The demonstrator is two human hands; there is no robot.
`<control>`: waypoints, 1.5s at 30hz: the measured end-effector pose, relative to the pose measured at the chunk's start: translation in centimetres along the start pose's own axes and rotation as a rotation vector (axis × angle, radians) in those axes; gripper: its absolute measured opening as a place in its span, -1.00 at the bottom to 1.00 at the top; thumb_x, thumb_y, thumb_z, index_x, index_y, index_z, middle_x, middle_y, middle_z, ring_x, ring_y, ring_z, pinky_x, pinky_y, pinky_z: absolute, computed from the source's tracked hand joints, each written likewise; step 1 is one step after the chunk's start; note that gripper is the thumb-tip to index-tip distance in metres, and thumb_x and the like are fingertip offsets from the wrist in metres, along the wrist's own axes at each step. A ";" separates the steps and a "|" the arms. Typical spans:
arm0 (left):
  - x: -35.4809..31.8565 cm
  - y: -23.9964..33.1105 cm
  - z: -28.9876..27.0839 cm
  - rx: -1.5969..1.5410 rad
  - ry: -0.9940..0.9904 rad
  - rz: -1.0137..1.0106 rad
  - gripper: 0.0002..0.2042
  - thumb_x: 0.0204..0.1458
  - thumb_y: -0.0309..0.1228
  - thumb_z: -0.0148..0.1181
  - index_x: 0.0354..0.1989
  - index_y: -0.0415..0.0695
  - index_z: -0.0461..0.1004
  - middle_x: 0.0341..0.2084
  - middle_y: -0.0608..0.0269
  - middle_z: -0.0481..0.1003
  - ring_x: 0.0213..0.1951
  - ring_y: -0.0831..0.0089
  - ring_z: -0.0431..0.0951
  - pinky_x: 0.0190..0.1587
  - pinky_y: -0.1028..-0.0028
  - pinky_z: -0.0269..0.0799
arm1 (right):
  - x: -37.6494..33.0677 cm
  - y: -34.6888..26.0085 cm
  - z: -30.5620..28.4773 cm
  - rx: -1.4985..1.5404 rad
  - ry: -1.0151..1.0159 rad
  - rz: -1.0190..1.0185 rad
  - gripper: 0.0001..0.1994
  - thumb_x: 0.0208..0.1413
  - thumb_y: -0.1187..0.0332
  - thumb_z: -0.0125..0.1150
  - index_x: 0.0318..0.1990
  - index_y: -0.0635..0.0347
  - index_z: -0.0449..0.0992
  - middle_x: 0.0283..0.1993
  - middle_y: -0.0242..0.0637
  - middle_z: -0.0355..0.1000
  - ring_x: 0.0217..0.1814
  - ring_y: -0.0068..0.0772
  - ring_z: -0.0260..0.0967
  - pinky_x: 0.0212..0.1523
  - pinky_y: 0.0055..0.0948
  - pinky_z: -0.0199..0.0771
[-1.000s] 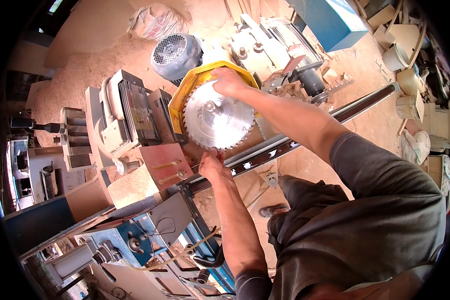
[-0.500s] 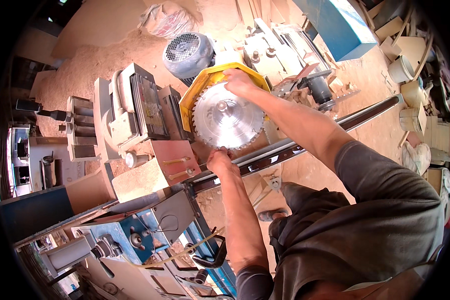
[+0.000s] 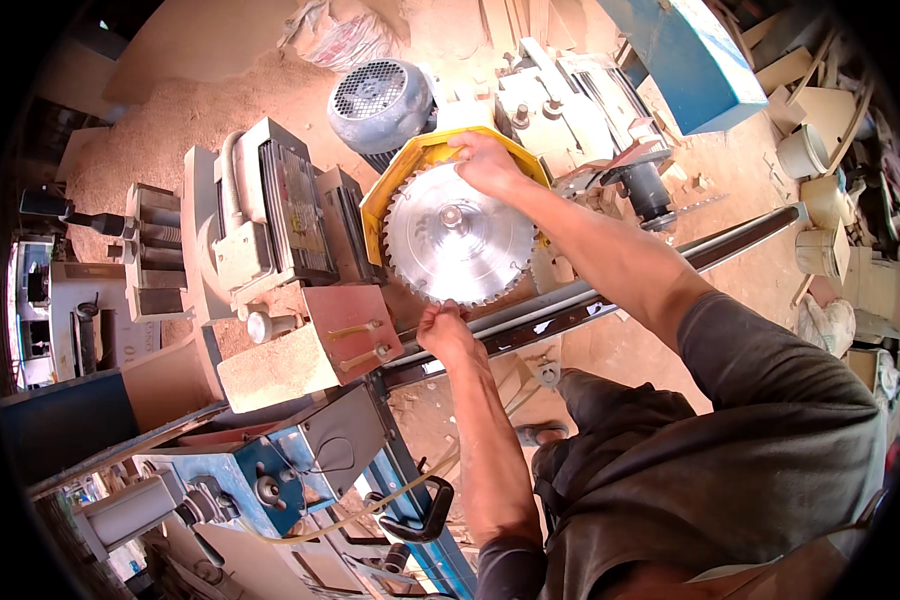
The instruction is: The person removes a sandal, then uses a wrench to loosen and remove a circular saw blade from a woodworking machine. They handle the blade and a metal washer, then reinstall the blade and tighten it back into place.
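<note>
sawdusty floor (image 3: 195, 140): one toothed saw blade (image 3: 460, 250), edge-pinched by my left hand (image 3: 446, 332); right hand (image 3: 485, 163), closure i can't tell; slippage could cut.

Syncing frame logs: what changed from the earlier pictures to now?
The view shifted: the motor and reddish panel sit slightly farther right in the picture than at first, consistent with camera movement. No visible grasp or release. Unchanged: left hand at the lower edge of the saw blade, right hand near its top, by the yellow guard.
</note>
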State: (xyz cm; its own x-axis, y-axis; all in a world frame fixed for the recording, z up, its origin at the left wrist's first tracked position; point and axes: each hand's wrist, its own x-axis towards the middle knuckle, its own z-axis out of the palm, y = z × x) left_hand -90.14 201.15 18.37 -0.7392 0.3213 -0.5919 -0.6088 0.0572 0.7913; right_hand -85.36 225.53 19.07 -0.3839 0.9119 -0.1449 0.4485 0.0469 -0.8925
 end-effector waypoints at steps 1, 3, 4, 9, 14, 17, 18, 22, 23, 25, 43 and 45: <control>-0.3 0.2 0.2 0.011 0.007 0.007 -0.84 0.00 -0.74 0.03 -0.50 -0.18 0.32 -0.55 0.24 0.41 -0.57 0.47 0.38 -0.50 0.47 0.35 | 0.1 0.5 0.2 0.025 -0.002 0.003 -0.52 0.04 0.55 0.18 0.19 0.27 0.42 -0.15 -0.23 0.50 -0.07 -0.41 0.43 -0.02 -0.46 0.41; 0.0 0.2 0.4 0.012 0.005 -0.002 -0.83 0.00 -0.74 0.03 -0.50 -0.17 0.32 -0.56 0.25 0.41 -0.56 0.47 0.39 -0.49 0.47 0.35 | 0.7 1.2 0.5 0.086 0.002 -0.005 -0.52 0.04 0.56 0.17 0.19 0.25 0.43 -0.12 -0.22 0.50 -0.04 -0.39 0.42 0.01 -0.45 0.41; 0.1 0.1 0.6 0.012 0.003 -0.007 -0.83 0.00 -0.74 0.03 -0.51 -0.17 0.32 -0.56 0.26 0.41 -0.56 0.47 0.39 -0.49 0.47 0.35 | 0.9 1.6 0.4 0.089 0.010 -0.008 -0.53 0.05 0.57 0.16 0.18 0.26 0.43 -0.10 -0.21 0.50 -0.03 -0.38 0.42 0.02 -0.45 0.41; -0.1 0.8 0.0 -0.005 -0.017 0.008 -0.84 0.00 -0.73 0.04 -0.50 -0.18 0.33 -0.59 0.29 0.40 -0.56 0.50 0.38 -0.48 0.49 0.33 | -0.7 -0.6 -0.5 0.135 -0.022 0.025 -0.55 0.01 0.55 0.11 0.13 0.18 0.49 0.01 -0.04 0.50 0.13 -0.17 0.43 0.14 -0.34 0.38; -1.0 0.8 0.3 -0.121 -0.058 0.012 -0.86 0.06 -0.70 0.05 -0.45 -0.16 0.35 -0.55 0.32 0.40 -0.53 0.54 0.34 -0.43 0.51 0.29 | -1.3 -0.8 -1.1 0.193 -0.018 -0.004 -0.57 0.03 0.54 0.12 0.12 0.19 0.49 0.03 -0.03 0.50 0.15 -0.17 0.42 0.16 -0.35 0.36; -0.6 0.1 0.5 -0.278 -0.117 -0.043 -0.87 0.12 -0.69 0.05 -0.35 -0.14 0.37 -0.46 0.32 0.42 -0.45 0.53 0.37 -0.36 0.48 0.33 | -1.3 -0.6 -1.2 0.030 -0.047 -0.095 -0.57 0.03 0.53 0.12 0.13 0.19 0.48 0.04 -0.02 0.49 0.15 -0.12 0.42 0.15 -0.33 0.36; -0.2 0.2 0.5 -0.332 -0.162 -0.067 -0.87 0.14 -0.70 0.03 -0.29 -0.14 0.38 -0.41 0.31 0.45 -0.40 0.52 0.40 -0.32 0.47 0.37 | -1.4 -0.8 -1.3 -0.052 -0.065 -0.136 -0.57 0.04 0.52 0.12 0.13 0.19 0.47 0.05 -0.01 0.48 0.15 -0.11 0.42 0.15 -0.32 0.36; -0.6 0.7 2.0 -0.419 -0.106 -0.139 -0.76 0.21 -0.71 -0.07 -0.06 -0.14 0.41 -0.19 0.28 0.51 -0.21 0.47 0.48 -0.13 0.38 0.47 | -1.4 -1.7 -1.6 -0.075 -0.079 -0.126 -0.62 0.05 0.51 0.17 0.08 0.21 0.49 0.04 -0.13 0.46 0.13 -0.19 0.40 0.17 -0.35 0.35; -0.9 1.1 2.1 -0.391 -0.090 -0.149 -0.73 0.21 -0.72 -0.08 -0.01 -0.14 0.40 -0.15 0.26 0.50 -0.18 0.46 0.49 -0.10 0.37 0.47 | -1.3 -2.2 -1.8 -0.072 -0.083 -0.119 -0.61 0.05 0.51 0.17 0.09 0.20 0.49 0.05 -0.14 0.46 0.13 -0.20 0.40 0.16 -0.35 0.35; -1.4 1.8 2.4 -0.336 -0.055 -0.168 -0.67 0.22 -0.73 -0.10 0.09 -0.15 0.37 -0.05 0.22 0.49 -0.11 0.45 0.50 -0.04 0.36 0.48 | -1.3 -3.2 -2.4 -0.073 -0.097 -0.106 -0.61 0.06 0.52 0.15 0.09 0.20 0.48 0.05 -0.14 0.46 0.13 -0.21 0.40 0.16 -0.36 0.35; -6.0 8.7 3.9 -0.418 -0.369 0.161 -0.70 0.19 -0.76 -0.09 0.06 -0.24 0.34 -0.06 0.10 0.48 -0.08 0.42 0.51 0.10 0.40 0.48 | -2.0 -12.3 -5.1 -0.161 0.178 -0.465 -0.64 0.03 0.44 0.19 0.04 0.22 0.52 0.02 -0.02 0.47 0.10 -0.10 0.43 0.15 -0.28 0.38; -7.2 9.2 4.2 -0.446 -0.397 0.212 -0.71 0.18 -0.74 -0.06 0.06 -0.24 0.32 -0.04 0.10 0.48 -0.03 0.37 0.51 0.11 0.33 0.47 | -2.7 -14.5 -6.4 -0.144 0.216 -0.529 -0.63 0.02 0.41 0.21 0.04 0.23 0.52 0.03 -0.02 0.47 0.11 -0.09 0.43 0.16 -0.27 0.38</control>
State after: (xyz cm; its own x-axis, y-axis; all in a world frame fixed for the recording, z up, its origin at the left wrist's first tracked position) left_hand -89.18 203.36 30.54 -0.7456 0.6137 -0.2598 -0.5858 -0.4177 0.6945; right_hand -85.64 225.04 35.17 -0.4189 0.8114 0.4077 0.3523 0.5590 -0.7506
